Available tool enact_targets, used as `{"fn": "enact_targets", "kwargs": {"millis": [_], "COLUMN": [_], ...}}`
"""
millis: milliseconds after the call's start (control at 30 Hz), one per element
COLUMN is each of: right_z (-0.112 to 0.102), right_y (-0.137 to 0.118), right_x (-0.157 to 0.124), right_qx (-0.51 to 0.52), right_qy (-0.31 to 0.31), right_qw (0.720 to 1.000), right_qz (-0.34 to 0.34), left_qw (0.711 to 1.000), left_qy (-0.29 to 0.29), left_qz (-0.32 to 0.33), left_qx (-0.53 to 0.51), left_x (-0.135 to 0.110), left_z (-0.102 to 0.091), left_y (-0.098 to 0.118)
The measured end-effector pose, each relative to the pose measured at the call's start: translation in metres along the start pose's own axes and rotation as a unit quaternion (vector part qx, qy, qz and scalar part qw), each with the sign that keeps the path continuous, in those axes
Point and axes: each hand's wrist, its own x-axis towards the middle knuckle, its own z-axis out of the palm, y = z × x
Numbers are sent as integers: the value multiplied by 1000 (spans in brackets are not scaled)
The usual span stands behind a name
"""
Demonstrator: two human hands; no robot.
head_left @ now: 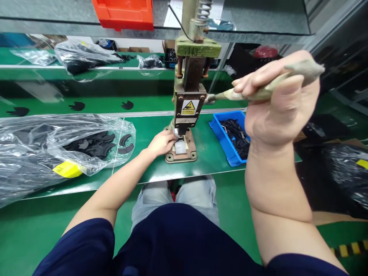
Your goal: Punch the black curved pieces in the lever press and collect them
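A hand-operated press (195, 73) stands on the green workbench in front of me, with a yellow warning label (188, 107) on its ram housing. My right hand (283, 103) is raised at the right, fingers wrapped round the press lever (230, 94), which sticks out sideways from the machine. Low down at the press base (181, 157), my left hand (163, 143) has its fingers bent together at the tooling under the ram. Whatever these fingertips pinch is hidden. Just in front of them, a pale translucent block (180, 147) sits on the base.
Curved black parts (94, 145) spill inside a clear plastic bag (37, 153) on the left. To the press's right, a blue bin (230, 142) holds many black pieces. An orange bin (123, 13) sits on the overhead shelf (258, 19). Several black parts (77, 106) lie behind the bag.
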Motion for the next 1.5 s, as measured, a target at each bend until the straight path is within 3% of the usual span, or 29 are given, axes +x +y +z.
{"fn": "enact_targets", "kwargs": {"millis": [133,433,567,633,700,800,867,1000,1100,1233,1333,1400,1500], "right_z": [-3,-16,-13,-8,-4,1,3,3,0,-1,1,3,5], "right_y": [1,20,35,40,45,50,52,54,55,55,51,48,46], "right_x": [-12,-125,-149,-152,-153,-153,-153,-155,-157,-157,-157,-157,-157], "right_qx": [34,-49,-72,-72,-64,-57,-58,-67,-68,-70,-75,-73,-75], "right_qy": [-26,-102,-72,-36,-8,25,43,55,51,45,41,44,44], "right_qw": [999,992,992,994,995,994,994,993,993,994,994,994,994], "right_qz": [13,-60,-70,-74,-77,-85,-85,-74,-81,-71,-68,-70,-63], "left_qw": [1000,998,998,994,978,929,903,890,892,891,907,911,895], "left_qy": [-11,24,25,29,44,46,15,-68,-81,-72,-24,12,28], "left_qz": [4,-51,-59,-93,-171,-320,-385,-416,-419,-435,-414,-413,-401], "left_qx": [7,2,11,48,108,179,189,173,149,104,68,-9,-193], "left_x": [2,-6,-18,-32,-50,-79,-92,-96,-87,-77,-71,-64,-47], "left_z": [-2,7,-3,-24,-55,-104,-125,-128,-120,-126,-130,-122,-94], "left_y": [3,17,15,0,-26,-71,-99,-131,-138,-134,-116,-96,-57]}}
